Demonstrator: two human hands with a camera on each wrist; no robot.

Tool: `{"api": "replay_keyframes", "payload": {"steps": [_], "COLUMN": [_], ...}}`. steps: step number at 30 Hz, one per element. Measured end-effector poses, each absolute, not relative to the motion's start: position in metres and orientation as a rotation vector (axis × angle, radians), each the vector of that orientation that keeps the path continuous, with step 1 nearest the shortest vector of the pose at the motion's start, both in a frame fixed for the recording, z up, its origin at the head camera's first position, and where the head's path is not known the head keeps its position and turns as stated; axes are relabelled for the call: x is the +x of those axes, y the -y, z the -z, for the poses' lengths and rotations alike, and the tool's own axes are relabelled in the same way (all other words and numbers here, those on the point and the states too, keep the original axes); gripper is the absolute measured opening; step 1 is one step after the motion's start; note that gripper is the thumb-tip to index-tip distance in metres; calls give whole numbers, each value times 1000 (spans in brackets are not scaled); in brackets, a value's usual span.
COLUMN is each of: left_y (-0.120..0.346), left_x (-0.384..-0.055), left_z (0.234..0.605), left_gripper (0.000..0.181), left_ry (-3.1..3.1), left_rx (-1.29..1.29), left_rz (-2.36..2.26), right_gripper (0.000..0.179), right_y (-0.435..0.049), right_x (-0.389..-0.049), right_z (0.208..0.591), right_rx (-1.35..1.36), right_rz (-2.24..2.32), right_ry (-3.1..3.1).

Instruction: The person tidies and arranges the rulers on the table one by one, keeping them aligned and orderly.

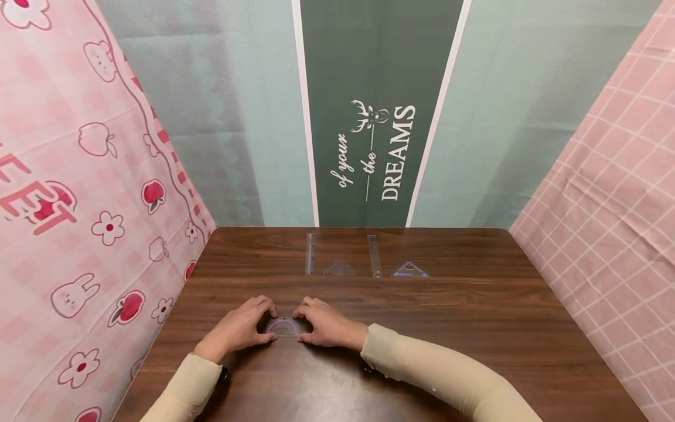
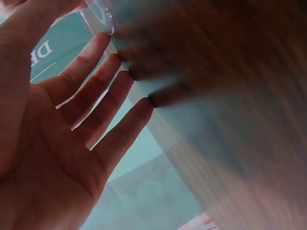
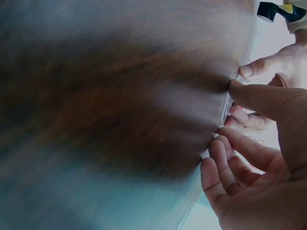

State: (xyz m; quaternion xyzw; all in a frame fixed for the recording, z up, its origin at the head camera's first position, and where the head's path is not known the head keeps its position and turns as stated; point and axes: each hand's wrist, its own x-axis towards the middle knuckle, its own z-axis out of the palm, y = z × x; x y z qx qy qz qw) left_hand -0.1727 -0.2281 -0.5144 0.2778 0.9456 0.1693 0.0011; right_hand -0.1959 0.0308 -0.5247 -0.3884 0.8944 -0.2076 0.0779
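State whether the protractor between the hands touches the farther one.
Apart: the head view shows wooden tabletop separating the near protractor from the far protractor.

On one wood-grain table (image 1: 448,305), around its centre: two protractors (image 1: 283,326) (image 1: 339,269), at nine and eleven o'clock; two straight rulers (image 1: 310,254) (image 1: 374,257), at eleven and twelve; one set square (image 1: 411,272), at one o'clock.

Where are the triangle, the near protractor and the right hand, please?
Triangle (image 1: 411,272): head view, on its middle, below the hole.
Near protractor (image 1: 284,329): head view, on the middle of its body.
Right hand (image 1: 329,326): head view, on its back.
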Motion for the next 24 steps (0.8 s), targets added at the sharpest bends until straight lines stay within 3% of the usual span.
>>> {"api": "replay_keyframes", "payload": {"steps": [13,24], "left_y": [214,196], "left_x": [-180,-202], "left_z": [496,485], "left_gripper": [25,25], "left_ry": [-2947,-2978], "left_rx": [694,786], "left_rz": [-469,-421], "right_gripper": [50,48], "right_y": [-39,-56], "right_x": [-198,-205], "right_z": [523,519], "right_rx": [-1192,-1213], "right_rz": [717,796], "right_ry": [-2593,-2548]}}
